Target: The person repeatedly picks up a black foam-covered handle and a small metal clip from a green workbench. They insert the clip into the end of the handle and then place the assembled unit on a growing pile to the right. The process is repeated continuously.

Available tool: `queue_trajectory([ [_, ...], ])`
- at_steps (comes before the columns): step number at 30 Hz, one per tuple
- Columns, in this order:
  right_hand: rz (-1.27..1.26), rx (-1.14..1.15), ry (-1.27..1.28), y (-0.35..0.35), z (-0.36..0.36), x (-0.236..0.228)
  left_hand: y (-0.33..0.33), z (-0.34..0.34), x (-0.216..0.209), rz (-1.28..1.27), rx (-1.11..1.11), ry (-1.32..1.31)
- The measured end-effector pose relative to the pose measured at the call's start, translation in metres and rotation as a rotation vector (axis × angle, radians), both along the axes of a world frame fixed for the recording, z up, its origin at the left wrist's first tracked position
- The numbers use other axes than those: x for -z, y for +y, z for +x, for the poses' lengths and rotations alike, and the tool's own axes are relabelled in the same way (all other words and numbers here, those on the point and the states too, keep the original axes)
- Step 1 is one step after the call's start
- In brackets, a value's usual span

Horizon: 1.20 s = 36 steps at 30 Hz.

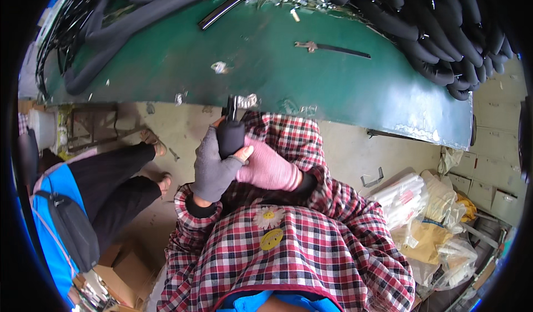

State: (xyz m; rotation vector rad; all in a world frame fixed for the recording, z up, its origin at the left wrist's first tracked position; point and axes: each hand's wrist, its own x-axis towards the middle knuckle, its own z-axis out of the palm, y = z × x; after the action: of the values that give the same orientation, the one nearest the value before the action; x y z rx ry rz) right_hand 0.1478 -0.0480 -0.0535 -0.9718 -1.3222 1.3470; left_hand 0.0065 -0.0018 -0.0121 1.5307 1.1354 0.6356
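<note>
Close to the green table's near edge, both my gloved hands are closed round a tube with a black foam sleeve [230, 138]. The tube's glossy black end [232, 107] sticks up out of the foam toward the table. My left hand [212, 165], in a grey glove with bare fingertips, wraps the sleeve from the left. From the right my right hand [265, 165], in a pink glove, grips lower down; its thumb shows, while its other fingers are mostly hidden. Whatever extends below the hands is out of sight.
On the green table [266, 62] lie a thin dark blade-like tool [338, 50] and a loose black tube [236, 3]. Foam-covered tubes [438, 28] are heaped at the far right, others [150, 17] at the left. A person [119, 192] is at my left; plastic bags [430, 240] lie right.
</note>
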Motion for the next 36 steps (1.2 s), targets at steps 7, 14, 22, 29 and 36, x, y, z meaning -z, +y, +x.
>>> queue_trajectory([
  [7, 0.291, -0.058, -0.609, 0.028, 0.121, -0.111, -0.005, -0.014, -0.011, -0.102, 0.076, 0.055],
  [14, 0.418, 0.594, -1.198, 0.150, 0.162, -0.100, -0.012, -0.020, -0.037, -0.190, 0.061, 0.090],
  [22, 0.455, 0.524, -1.042, 0.131, 0.139, -0.097, -0.003, -0.025, -0.040, -0.236, -0.151, -0.104],
  [29, 0.421, 0.759, -0.809, 0.137, 0.170, -0.072, -0.001, -0.012, -0.019, -0.225, -0.188, -0.244],
  [36, 0.319, 0.414, -1.205, 0.125, 0.144, -0.092, 0.001, -0.008, -0.024, -0.283, -0.189, -0.260],
])
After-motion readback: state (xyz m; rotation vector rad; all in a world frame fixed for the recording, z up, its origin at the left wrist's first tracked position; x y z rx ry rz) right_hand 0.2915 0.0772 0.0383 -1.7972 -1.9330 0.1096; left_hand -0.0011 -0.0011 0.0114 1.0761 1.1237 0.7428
